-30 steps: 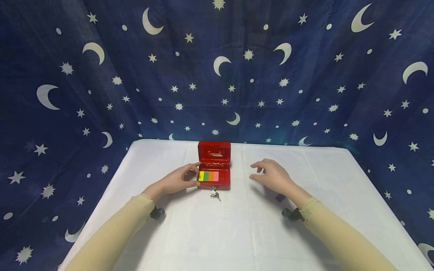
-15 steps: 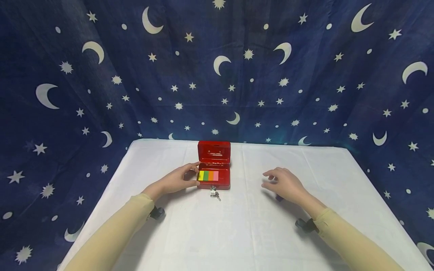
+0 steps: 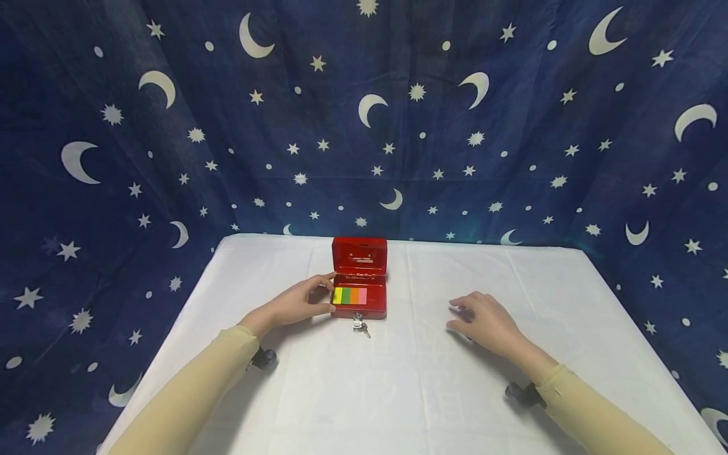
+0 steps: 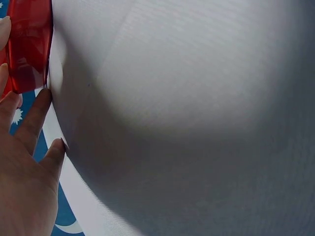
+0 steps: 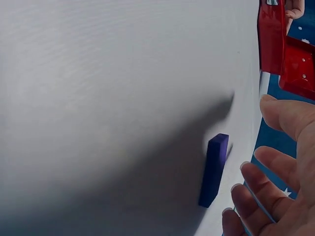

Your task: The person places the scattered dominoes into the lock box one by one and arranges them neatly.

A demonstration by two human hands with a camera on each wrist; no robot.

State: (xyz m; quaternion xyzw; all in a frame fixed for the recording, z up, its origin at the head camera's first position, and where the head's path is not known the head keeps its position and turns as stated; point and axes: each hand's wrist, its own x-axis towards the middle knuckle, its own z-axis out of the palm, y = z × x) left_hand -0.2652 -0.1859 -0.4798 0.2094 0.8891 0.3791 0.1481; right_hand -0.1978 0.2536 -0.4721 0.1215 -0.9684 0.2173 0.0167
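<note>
A small red cash box (image 3: pixel 376 296) stands with its lid (image 3: pixel 359 256) up at the table's middle. Inside, yellow, green, orange and pink blocks (image 3: pixel 354 296) lie side by side, filling the left part. My left hand (image 3: pixel 296 300) holds the box's left side, thumb at the front corner and index finger near the hinge. To the right, my right hand (image 3: pixel 486 322) hovers with loosely bent fingers and nothing in it. Close to those fingertips, a purple block (image 5: pixel 213 172) rests on the cloth; in the head view the hand covers most of it.
Two small keys (image 3: pixel 364 329) hang from the lock at the box's front. White cloth covers the table (image 3: pixel 352 398). A dark blue curtain (image 3: pixel 318 114) with moons and stars hangs behind and at both sides.
My right hand has moved right and toward me, away from the box and over the purple block. The left hand and the box have stayed put.
</note>
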